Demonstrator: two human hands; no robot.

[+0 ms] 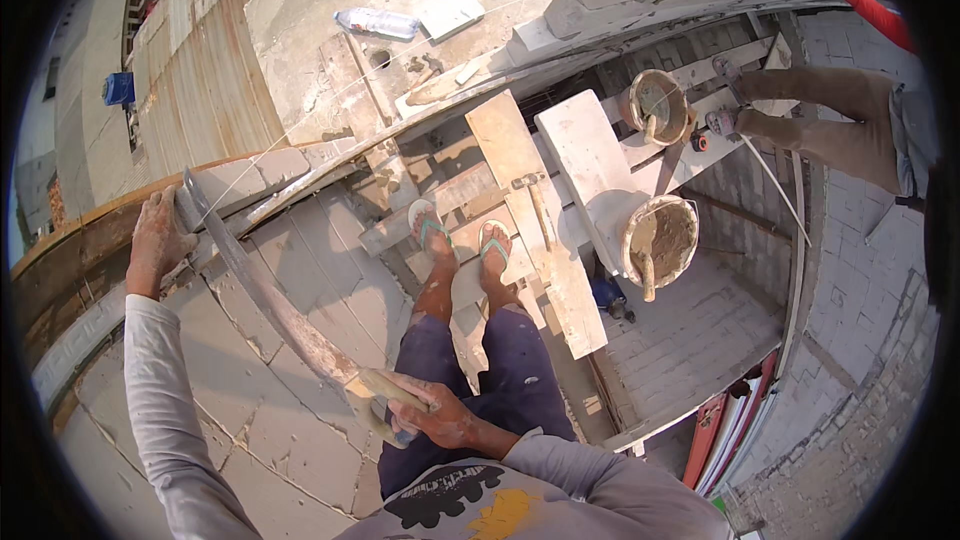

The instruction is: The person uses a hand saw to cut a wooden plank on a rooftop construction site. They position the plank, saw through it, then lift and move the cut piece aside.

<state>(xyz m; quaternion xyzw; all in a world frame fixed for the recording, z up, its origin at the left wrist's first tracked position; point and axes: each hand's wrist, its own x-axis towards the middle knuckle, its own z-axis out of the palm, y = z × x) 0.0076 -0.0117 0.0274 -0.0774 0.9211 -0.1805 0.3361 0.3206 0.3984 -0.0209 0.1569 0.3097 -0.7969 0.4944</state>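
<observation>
My right hand is closed around the pale handle of a handsaw, in front of my lap. The long, dusty blade slants up and left, its far end lying against the light block course along the wall top. Beside that far end, my left hand rests on the wall top, its fingers stretched over the edge and holding no tool. Both hands are smeared with pale dust.
I stand in sandals on planks. A hammer lies on a board; two mortar buckets stand to the right, near another person's legs. A plastic bottle lies on the far ledge. A thin string crosses above the wall.
</observation>
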